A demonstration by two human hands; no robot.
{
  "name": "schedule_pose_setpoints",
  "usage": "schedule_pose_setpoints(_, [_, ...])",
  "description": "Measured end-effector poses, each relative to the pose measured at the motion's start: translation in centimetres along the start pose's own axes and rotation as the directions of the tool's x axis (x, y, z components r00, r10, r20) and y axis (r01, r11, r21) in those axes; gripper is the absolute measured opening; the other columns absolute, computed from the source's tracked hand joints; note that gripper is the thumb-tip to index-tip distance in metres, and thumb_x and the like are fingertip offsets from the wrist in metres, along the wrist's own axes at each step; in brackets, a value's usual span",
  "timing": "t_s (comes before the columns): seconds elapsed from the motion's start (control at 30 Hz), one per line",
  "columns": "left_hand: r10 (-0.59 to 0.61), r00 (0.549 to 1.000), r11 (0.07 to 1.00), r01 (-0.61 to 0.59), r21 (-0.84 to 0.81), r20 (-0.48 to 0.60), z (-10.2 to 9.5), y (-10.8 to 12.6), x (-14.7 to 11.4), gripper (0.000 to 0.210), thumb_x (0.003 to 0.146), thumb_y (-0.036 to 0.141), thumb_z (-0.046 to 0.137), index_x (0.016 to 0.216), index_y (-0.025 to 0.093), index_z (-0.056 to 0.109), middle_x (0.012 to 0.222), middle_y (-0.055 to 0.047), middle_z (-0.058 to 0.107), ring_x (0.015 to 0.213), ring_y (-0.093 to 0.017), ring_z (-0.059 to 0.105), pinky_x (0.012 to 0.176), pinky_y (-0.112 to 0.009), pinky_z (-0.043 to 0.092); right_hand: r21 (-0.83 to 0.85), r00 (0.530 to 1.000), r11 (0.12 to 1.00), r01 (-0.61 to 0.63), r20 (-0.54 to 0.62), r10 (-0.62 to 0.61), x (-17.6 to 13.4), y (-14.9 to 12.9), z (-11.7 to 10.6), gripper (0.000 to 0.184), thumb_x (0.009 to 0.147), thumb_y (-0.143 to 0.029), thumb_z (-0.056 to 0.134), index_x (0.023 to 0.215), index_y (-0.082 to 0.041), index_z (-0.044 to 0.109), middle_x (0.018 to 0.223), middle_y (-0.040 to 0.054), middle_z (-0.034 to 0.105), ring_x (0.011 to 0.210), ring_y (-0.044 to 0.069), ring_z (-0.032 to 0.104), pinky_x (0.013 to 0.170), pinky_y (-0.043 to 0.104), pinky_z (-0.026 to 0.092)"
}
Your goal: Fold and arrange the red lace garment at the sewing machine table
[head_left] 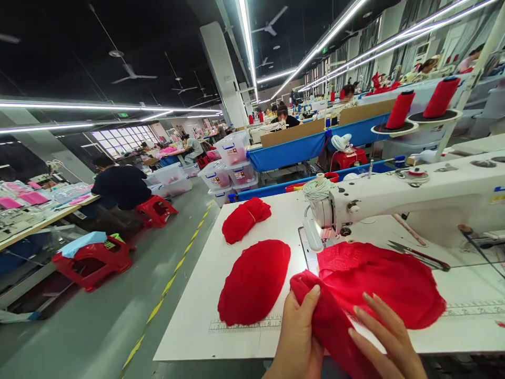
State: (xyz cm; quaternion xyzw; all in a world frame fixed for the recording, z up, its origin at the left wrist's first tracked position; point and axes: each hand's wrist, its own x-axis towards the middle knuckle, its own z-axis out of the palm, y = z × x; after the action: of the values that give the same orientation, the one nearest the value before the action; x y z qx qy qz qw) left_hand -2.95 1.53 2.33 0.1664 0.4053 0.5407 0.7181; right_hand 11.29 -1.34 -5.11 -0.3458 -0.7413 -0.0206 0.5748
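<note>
left hand [298, 331] has its grip pinched on the folded edge of a red fabric piece [379, 284] at the front of the white bench [189, 321], thumb on top, w/ the rest of the cloth spread out toward the sewing machine [414, 200] needle. right hand [389, 337] is flat w/ fingers spread loose on the same cloth, not rly clamping anything. to the left there's an oval red piece [254, 281] lying flat & a bunched red bundle [244, 218] further back, scissors [418, 255] behind the cloth.

Bright ceiling strip lights [276, 79] glare; edges bend with wide-angle distortion.
</note>
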Motion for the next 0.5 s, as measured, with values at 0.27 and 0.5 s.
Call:
schedule_pose_setpoints(0.27, [0.236, 0.928, 0.5, -0.37, 0.783, 0.287, -2.5, 2.7, 0.2, 0.038, 0.068, 0.049, 0.076, 0.081, 0.017, 0.06, 0.086, -0.006, 0.061, 0.082, -0.019, 0.055, 0.078, -0.032, 0.043, 0.566, 0.142, -0.221, -0.794, 0.527, 0.838, 6.4, -0.1, -1.8, 0.024, 0.073, -0.043, 0.077, 0.087, -0.023, 0.076, 0.086, 0.0058, 0.075, 0.079, 0.026, 0.071, 0.063, 0.028, 0.06])
schedule_pose_setpoints(0.5, [-0.055, 0.942, 0.659, -0.216, 0.721, 0.332, -3.6, 2.2, 2.4, 0.049, 0.081, 0.061, 0.058, 0.105, 0.018, 0.06, 0.1, -0.007, 0.063, 0.092, -0.019, 0.055, 0.08, -0.028, 0.042, 0.48, -0.199, -0.713, -0.512, 0.741, 0.641, 7.3, -0.3, -1.5, 0.014, 0.072, -0.025, 0.079, 0.081, -0.015, 0.074, 0.086, 0.0091, 0.075, 0.077, 0.025, 0.071, 0.067, 0.028, 0.06])
